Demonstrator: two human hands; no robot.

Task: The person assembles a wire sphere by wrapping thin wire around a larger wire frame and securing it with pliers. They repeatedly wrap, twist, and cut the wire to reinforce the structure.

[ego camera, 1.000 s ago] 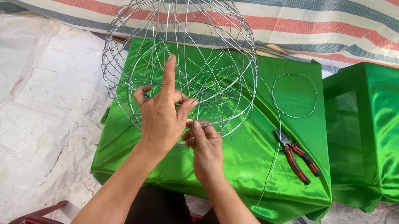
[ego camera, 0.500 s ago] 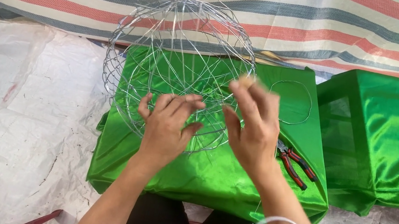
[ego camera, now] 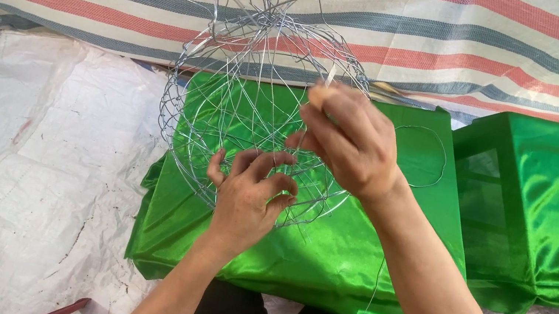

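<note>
**Hands at a wire frame**

While the left hand [ego camera: 250,201] curls its fingers into the lower wires of the round wire frame [ego camera: 256,112], the right hand [ego camera: 349,142] pinches a thin wire strand [ego camera: 329,75] near its upper side. Frame sits over a green satin-covered counter [ego camera: 323,261].

the wire frame [ego camera: 256,112] sits on the cloth-draped bench [ego camera: 323,261]; a wire ring [ego camera: 423,157] lies right of it, a second draped box [ego camera: 548,207] farther right.
</note>
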